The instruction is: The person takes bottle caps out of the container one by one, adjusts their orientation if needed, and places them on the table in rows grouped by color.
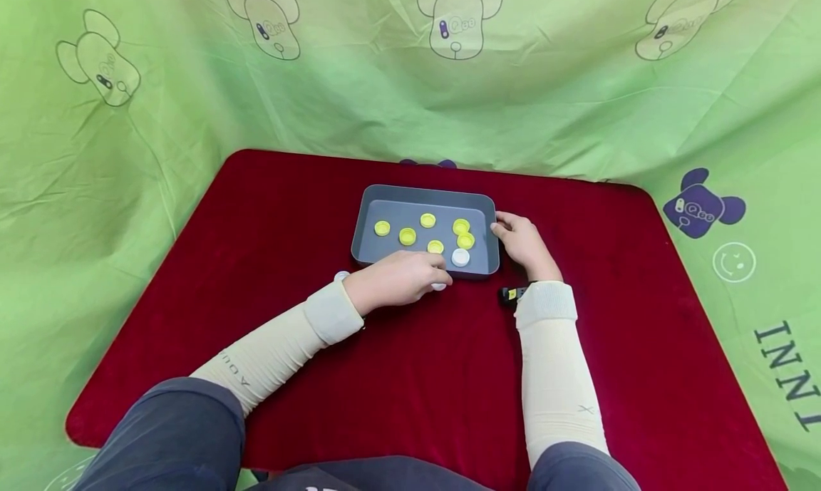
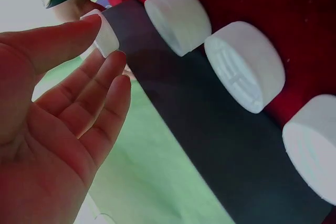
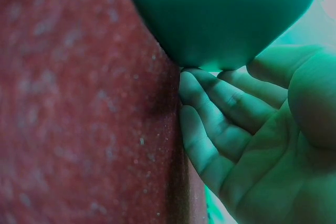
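Note:
My left hand (image 1: 400, 278) is at the front wall of a grey rectangular tray (image 1: 423, 192). Thumb and fingertips pinch a white bottle cap (image 2: 108, 36), held up near the tray's edge. In the tray lie several yellow bottle caps (image 1: 407, 236) and one white cap (image 1: 460, 257) by the front right corner. My right hand (image 1: 524, 245) grips the tray's right end, thumb at the rim and fingers against the outer wall. The right wrist view shows those fingers (image 3: 231, 108) low under the tray's corner.
Along the tray's front, several loose white caps (image 2: 245, 66) rest on the red tablecloth (image 1: 410, 377); one white cap (image 1: 342, 276) shows beside the left wrist. Green printed fabric (image 1: 359, 85) hangs behind and beside the table. A black wrist device (image 1: 512, 295) sits at the right wrist.

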A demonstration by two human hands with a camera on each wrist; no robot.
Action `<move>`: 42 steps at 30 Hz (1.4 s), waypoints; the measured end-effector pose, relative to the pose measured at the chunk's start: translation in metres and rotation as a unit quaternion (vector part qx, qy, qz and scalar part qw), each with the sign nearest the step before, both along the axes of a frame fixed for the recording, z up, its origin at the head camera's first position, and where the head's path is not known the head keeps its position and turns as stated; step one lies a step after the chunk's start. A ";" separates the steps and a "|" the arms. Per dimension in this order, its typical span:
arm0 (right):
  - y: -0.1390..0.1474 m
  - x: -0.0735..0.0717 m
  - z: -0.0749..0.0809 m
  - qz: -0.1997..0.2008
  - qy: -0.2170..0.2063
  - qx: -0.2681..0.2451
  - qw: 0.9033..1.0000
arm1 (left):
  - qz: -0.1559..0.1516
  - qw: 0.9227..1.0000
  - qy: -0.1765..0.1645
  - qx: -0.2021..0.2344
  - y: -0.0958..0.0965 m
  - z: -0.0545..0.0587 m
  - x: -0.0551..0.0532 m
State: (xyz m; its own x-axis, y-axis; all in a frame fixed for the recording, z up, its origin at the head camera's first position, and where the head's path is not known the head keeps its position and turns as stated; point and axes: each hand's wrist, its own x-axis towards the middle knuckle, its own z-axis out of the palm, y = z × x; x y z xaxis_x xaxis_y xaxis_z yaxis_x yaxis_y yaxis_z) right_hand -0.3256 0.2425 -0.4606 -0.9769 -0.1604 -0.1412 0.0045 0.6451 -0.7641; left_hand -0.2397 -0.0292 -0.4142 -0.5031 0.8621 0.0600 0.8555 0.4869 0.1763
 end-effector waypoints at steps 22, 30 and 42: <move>-0.002 -0.001 -0.001 -0.007 -0.005 -0.009 1.000 | -0.015 1.000 0.008 -0.026 0.009 -0.011 0.004; 0.000 -0.002 -0.002 -0.003 -0.006 -0.002 1.000 | -0.019 0.999 -0.003 -0.036 0.013 -0.012 0.005; -0.002 -0.002 -0.002 -0.007 -0.004 0.004 1.000 | -0.006 0.998 -0.006 -0.062 0.014 -0.014 0.003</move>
State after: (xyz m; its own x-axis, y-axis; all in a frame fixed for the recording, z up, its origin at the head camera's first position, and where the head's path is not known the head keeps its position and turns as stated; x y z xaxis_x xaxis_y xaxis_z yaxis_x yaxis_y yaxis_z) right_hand -0.3273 0.2408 -0.4622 -0.9780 -0.1448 -0.1502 0.0203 0.6504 -0.7594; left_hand -0.2369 -0.0148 -0.4278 -0.4929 0.8684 -0.0539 0.8594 0.4956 0.1256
